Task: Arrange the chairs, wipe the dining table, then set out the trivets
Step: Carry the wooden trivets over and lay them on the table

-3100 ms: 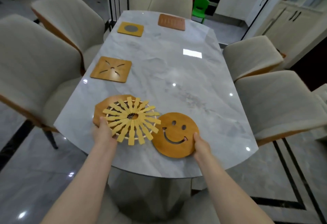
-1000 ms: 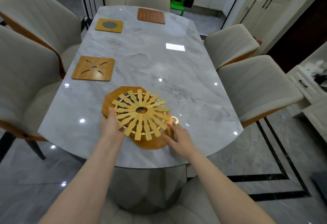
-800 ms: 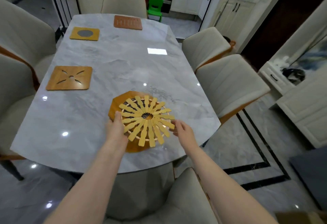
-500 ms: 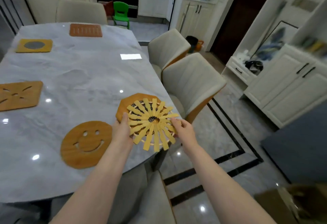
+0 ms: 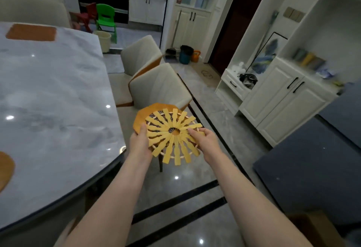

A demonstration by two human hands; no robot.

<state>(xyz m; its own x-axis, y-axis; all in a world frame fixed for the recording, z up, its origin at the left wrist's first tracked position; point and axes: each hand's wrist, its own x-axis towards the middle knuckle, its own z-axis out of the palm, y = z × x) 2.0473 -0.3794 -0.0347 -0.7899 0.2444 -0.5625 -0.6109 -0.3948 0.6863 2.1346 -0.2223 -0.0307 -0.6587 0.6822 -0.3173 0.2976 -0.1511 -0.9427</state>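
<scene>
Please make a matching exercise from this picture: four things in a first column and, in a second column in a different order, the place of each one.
Things:
1. slatted sunburst trivet
2. rectangular brown trivet
3. green plastic chair
4. dark teal bin

Places:
A. on the floor near the dark doorway
B. lying on the far end of the marble table
C. held between the left hand and the right hand, beyond the table's edge
D. in the kitchen area beyond the table

Pairs: 1-C, 2-B, 3-D, 4-A
</scene>
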